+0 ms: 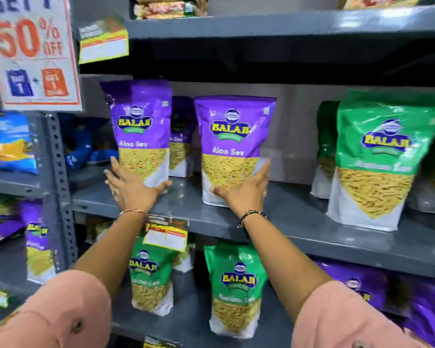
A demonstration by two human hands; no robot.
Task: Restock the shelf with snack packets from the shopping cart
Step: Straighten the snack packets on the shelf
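Two purple Aloo Sev packets stand upright on the grey middle shelf [186,212]. My left hand [133,187] cups the base of the left purple packet [141,126], thumb on its right corner and fingers on its left side. My right hand [246,192] grips the bottom of the right purple packet [232,144], fingers up its right edge and thumb across its front. A third purple packet [181,136] stands behind, between the two. The shopping cart is not in view.
Green Balaji packets [379,159] stand at the right of the same shelf. More green packets [234,287] and purple packets fill the shelf below. A 50% off sign [33,51] hangs at upper left, with blue packets [8,141] beyond the upright.
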